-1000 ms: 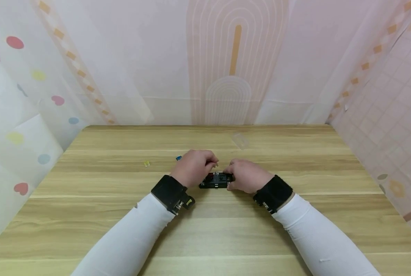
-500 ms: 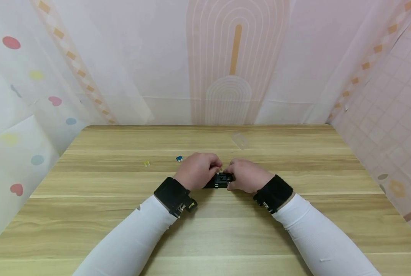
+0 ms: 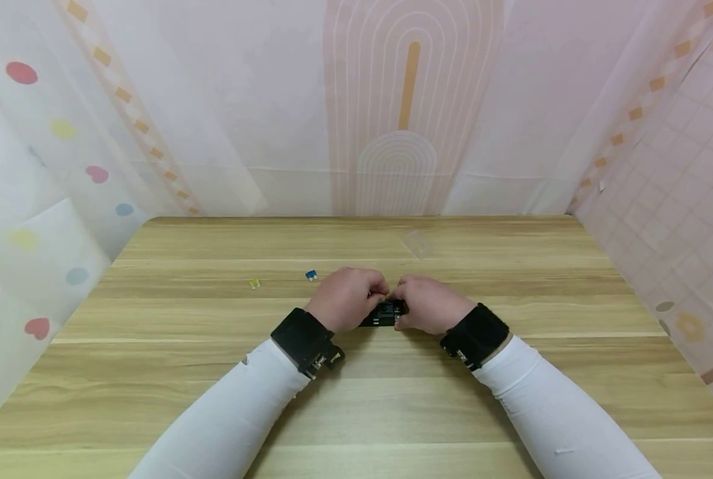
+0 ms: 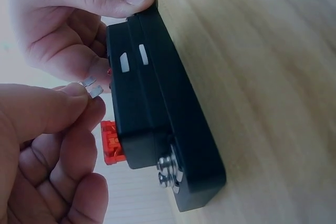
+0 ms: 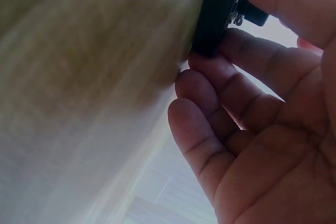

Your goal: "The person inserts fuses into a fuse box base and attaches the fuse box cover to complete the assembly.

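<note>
The black plastic fuse box (image 4: 157, 124) sits mid-table (image 3: 152, 372), right hand (image 3: 429, 305) gripping its end. Left hand (image 3: 345, 298) pinches a small blade fuse (image 4: 90, 87) just above the box. Misaligned prongs could bend, or the fuse could slip loose beside the red one (image 4: 109, 142).

From the head view both hands cover most of the black box (image 3: 383, 313), so its top stays unseen. The small piece (image 4: 92, 87) pinched by the left hand (image 3: 345, 297) shows only two metal prongs. The right wrist view blurs the table (image 5: 79, 77)
</note>
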